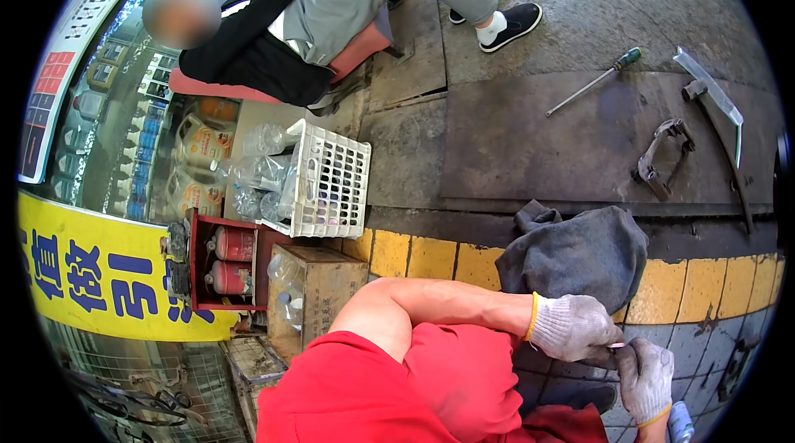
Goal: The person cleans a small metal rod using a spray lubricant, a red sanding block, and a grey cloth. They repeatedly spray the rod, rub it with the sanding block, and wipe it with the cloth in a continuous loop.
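Both my hands wear grey-white knit work gloves with yellow cuffs, soiled at the fingers. My left hand (573, 328) reaches in from the left with its fingers closed in a pinch. My right hand (647, 380) comes up from the lower edge, fingers bent and closed, nearly touching the left fingertips. Between them shows a tiny pinkish-white bit (616, 345), too small to name. A dark grey cloth (580, 252) lies bunched just beyond my left hand. Beside my right wrist is a blue-and-white can (681, 422), partly cut off by the picture's rim.
Ahead, a screwdriver (595, 82), a metal bracket (665, 158) and a curved bar (729, 141) lie on a dark metal plate (530, 145). At left stand a white crate (333, 182) of plastic bottles, a red cabinet (199, 261) with red cylinders and a wooden box (327, 286). A person (273, 37) sits beyond.
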